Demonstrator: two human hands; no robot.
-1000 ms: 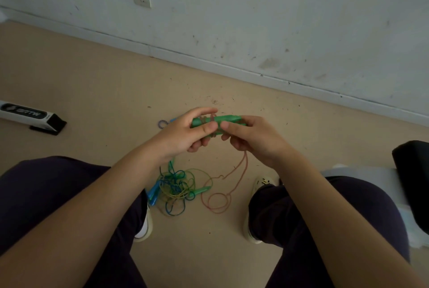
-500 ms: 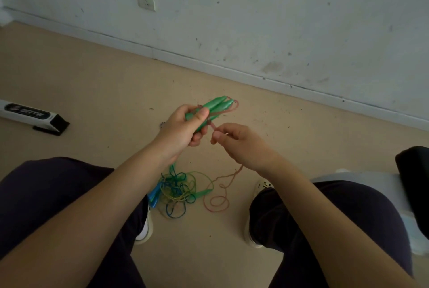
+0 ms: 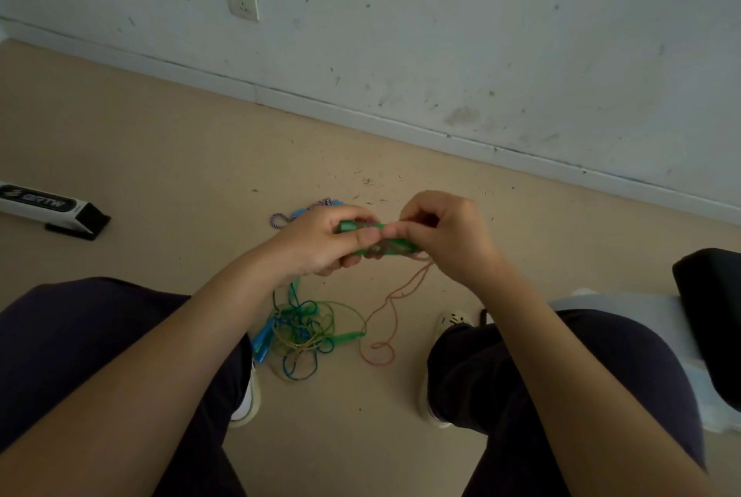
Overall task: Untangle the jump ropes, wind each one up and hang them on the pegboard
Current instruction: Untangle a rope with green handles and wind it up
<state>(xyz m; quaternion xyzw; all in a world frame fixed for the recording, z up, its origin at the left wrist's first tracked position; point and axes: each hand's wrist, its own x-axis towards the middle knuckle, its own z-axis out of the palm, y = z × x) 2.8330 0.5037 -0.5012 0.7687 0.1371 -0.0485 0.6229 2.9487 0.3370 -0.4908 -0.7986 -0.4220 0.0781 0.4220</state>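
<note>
Head view
Left hand (image 3: 320, 242): curled around the green jump-rope handles (image 3: 375, 236), thumb laid across the top, holding them level above the floor.
Right hand (image 3: 445, 234): fingers bent, fingertips pinching at the right end of the handles, where orange cord is wrapped around them.
Orange rope (image 3: 395, 298): hangs from under the right hand, drops in a loose double strand and ends in a small loop on the floor (image 3: 160, 159) between the person's feet.
Tangled ropes (image 3: 302, 330): a knot of blue, green and yellow cord on the floor just below the left hand, with a blue handle (image 3: 262, 340) at its left edge and a green handle (image 3: 351, 336) at its right.
Striped rope (image 3: 280, 219): a purple-and-white loop on the floor, showing just beyond the left hand.
Box (image 3: 52, 210): a white and black box lying on the floor far to the left.
Wall socket (image 3: 241, 1): on the scuffed white wall.
Legs: dark trousers on both sides, pale shoes (image 3: 449, 322) beside the ropes.
</note>
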